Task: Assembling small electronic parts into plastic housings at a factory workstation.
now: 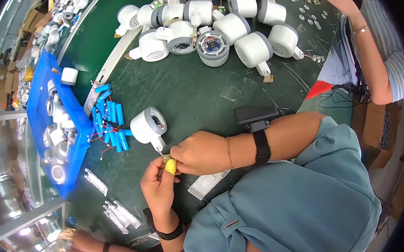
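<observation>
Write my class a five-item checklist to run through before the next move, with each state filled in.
1. Yellow cover on left thumb: ok, in place.
2. Left hand and right hand together: ok, meeting beside the nearest white housing.
3. Grip of the fingers: cannot tell, contact mostly hidden.
4. Blue cylinders neatly sorted: not ok, loosely heaped.
5. White plastic tray near right forearm: ok.
</observation>
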Demonstrator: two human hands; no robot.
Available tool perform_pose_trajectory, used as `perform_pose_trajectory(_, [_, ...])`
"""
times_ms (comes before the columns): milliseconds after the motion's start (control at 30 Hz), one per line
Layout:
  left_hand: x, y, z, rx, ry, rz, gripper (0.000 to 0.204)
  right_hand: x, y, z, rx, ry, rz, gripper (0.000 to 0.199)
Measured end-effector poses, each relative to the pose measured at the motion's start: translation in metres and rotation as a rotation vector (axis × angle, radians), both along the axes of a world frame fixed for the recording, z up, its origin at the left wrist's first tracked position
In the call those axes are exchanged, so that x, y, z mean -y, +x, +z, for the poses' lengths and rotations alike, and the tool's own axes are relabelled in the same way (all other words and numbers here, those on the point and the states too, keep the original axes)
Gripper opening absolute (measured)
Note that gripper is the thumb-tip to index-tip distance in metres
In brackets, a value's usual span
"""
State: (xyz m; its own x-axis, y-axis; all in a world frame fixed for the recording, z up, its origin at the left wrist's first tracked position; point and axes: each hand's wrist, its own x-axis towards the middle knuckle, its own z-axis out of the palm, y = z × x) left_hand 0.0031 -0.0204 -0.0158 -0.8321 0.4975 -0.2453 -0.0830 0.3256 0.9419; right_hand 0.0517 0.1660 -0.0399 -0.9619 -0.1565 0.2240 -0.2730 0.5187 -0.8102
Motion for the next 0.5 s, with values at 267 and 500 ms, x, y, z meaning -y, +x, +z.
perform_pose_trajectory(267, [0.0071,-0.0015,0.0018,0.068,0.141,-0.085,0.024,-0.0051,0.0007,0.0024,-0.027,-0.11,-0.05,0.019])
perform_pose_trajectory(500, [0.0027,0.0015,0.0031,-0.171,0.051,-0.144,0.022,-0.0056,-0.0001,0.0037,-0.005,-0.128,-0.028,0.023])
